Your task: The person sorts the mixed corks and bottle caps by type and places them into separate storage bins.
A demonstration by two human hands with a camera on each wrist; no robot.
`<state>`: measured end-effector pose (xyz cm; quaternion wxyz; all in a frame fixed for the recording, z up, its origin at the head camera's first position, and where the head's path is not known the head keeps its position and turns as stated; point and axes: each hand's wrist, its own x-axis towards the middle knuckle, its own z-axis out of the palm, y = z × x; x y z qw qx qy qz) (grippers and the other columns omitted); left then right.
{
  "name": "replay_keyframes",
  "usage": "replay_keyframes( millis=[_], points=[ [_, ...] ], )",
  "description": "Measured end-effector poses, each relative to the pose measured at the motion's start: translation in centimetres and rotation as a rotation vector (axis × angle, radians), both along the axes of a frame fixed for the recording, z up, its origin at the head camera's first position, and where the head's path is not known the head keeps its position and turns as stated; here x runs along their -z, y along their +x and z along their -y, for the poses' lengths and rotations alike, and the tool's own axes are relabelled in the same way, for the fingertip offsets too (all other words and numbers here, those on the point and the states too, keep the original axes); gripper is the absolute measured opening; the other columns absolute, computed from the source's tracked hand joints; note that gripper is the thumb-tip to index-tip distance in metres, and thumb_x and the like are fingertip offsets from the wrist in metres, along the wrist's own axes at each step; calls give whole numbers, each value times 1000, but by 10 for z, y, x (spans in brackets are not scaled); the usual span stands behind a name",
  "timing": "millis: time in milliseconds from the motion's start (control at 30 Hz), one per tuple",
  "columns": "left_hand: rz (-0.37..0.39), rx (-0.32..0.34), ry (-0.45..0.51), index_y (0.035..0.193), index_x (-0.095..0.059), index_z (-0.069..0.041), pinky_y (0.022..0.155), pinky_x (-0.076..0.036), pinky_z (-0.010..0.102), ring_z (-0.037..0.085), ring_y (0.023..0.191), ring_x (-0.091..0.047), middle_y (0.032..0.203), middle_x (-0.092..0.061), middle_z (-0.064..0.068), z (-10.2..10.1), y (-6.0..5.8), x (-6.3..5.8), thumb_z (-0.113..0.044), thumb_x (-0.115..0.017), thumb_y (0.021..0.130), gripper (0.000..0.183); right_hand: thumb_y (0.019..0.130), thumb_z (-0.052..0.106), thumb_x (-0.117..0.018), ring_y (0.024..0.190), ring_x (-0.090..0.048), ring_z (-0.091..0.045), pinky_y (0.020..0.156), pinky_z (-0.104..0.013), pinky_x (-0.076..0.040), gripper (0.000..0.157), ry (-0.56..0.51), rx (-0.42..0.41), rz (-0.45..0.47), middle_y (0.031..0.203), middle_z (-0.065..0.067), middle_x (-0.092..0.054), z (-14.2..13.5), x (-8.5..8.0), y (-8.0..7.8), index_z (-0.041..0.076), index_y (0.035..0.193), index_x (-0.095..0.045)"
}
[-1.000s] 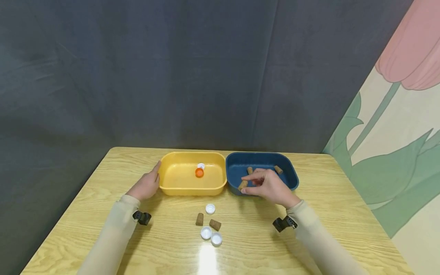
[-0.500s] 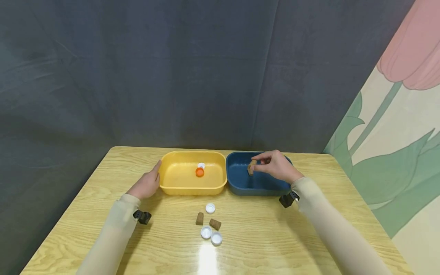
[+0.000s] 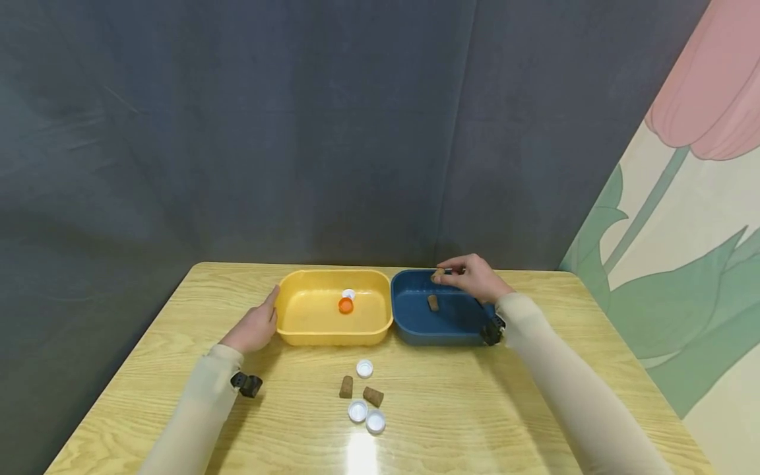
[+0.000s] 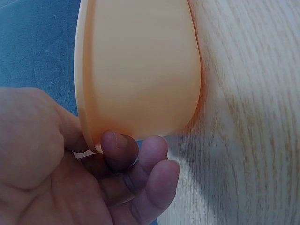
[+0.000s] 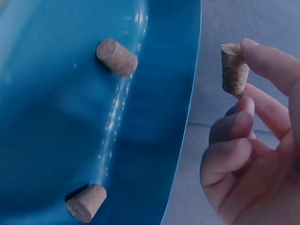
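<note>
My right hand pinches a tapered cork between thumb and forefinger, over the back of the blue bin. In the right wrist view, two corks lie on that bin's floor, one cork above and the other cork below. The head view shows only one of these; my hand covers the other. My left hand grips the left end of the yellow bin, its fingers curled at the rim in the left wrist view. Inside the yellow bin are an orange cap and a white cap.
On the wooden table in front of the bins lie a standing-looking cork, a tilted cork and three white caps, one white cap apart from the others. A dark curtain hangs behind the table.
My right hand has carried the cork from the blue bin's front edge towards its back. The left hand stays at the yellow bin. The head view has tilted slightly up.
</note>
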<state>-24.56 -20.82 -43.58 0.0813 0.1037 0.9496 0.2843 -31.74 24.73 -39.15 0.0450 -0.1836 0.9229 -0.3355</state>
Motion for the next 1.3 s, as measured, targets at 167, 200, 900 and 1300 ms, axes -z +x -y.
replay_keyframes(
  millis=[167, 200, 900, 1300],
  points=[
    [5, 8, 0, 157, -4, 9, 56, -41, 31, 12, 47, -37, 68, -47, 6, 0, 0, 4, -9, -26, 107, 57, 96, 35, -69, 82, -51, -23, 73, -37, -43, 45, 56, -6, 19, 105, -11, -67, -2, 2, -5, 5, 128, -68],
    [-1, 9, -2, 156, -4, 9, 56, -41, 31, 12, 47, -37, 67, -47, 6, 0, 0, 4, -9, -26, 107, 57, 96, 36, -69, 85, -53, -24, 76, -38, -45, 44, 64, -3, 23, 110, -11, -68, -2, 3, -7, 6, 127, -69],
    [37, -6, 44, 157, -3, 8, 56, -43, 32, 14, 50, -44, 77, -53, 11, 0, 0, -1, -8, -26, 107, 57, 92, 37, -74, 118, -59, -34, 97, -51, -49, 50, 115, -3, 148, 135, -16, -61, 12, 8, -25, 6, 130, -68],
    [68, -9, 42, 158, 0, 4, 53, -43, 31, 14, 49, -44, 68, -51, 7, 2, -2, 0, -11, -23, 108, 57, 95, 29, -70, 97, -58, -28, 76, -38, -50, 44, 191, -53, 213, 134, -21, -58, 10, 11, -24, 3, 131, -65]
  ],
)
